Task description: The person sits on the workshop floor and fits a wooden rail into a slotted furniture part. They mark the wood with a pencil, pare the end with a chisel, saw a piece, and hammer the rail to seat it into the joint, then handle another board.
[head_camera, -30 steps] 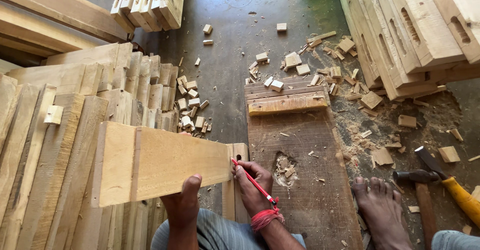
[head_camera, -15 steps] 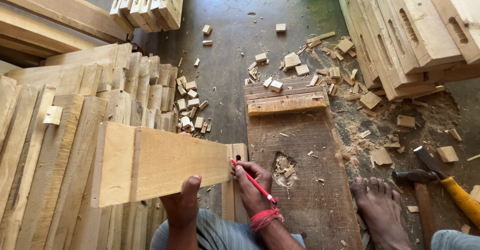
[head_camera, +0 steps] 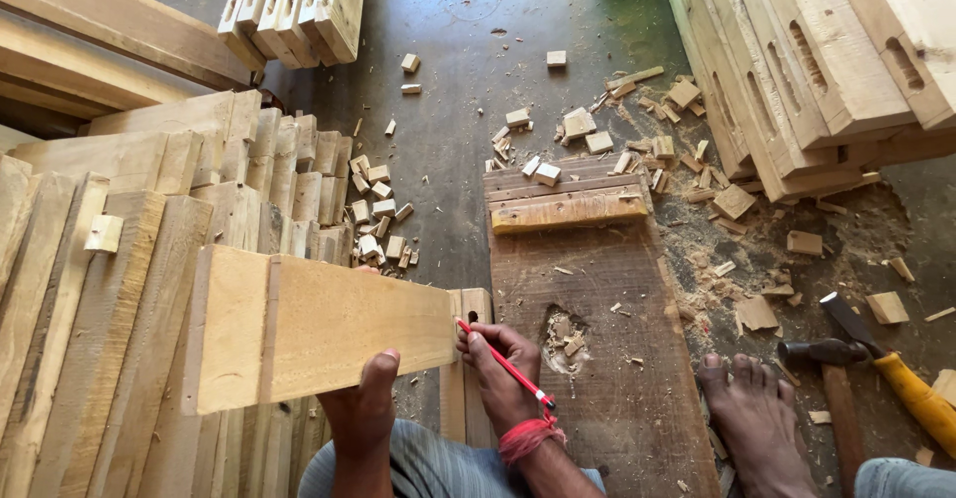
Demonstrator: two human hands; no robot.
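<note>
A pale wooden plank lies across my lap and over the stacked boards on the left. My left hand grips its near edge, thumb on the top face. My right hand, with a red thread around the wrist, holds a red pencil. The pencil tip touches the plank's right end. Two narrow wood strips stand just behind that end.
A stack of upright boards fills the left. A dark work board with a chipped hollow lies on the floor, a bare foot beside it. A hammer, a yellow-handled chisel, scattered offcuts and mortised boards lie around.
</note>
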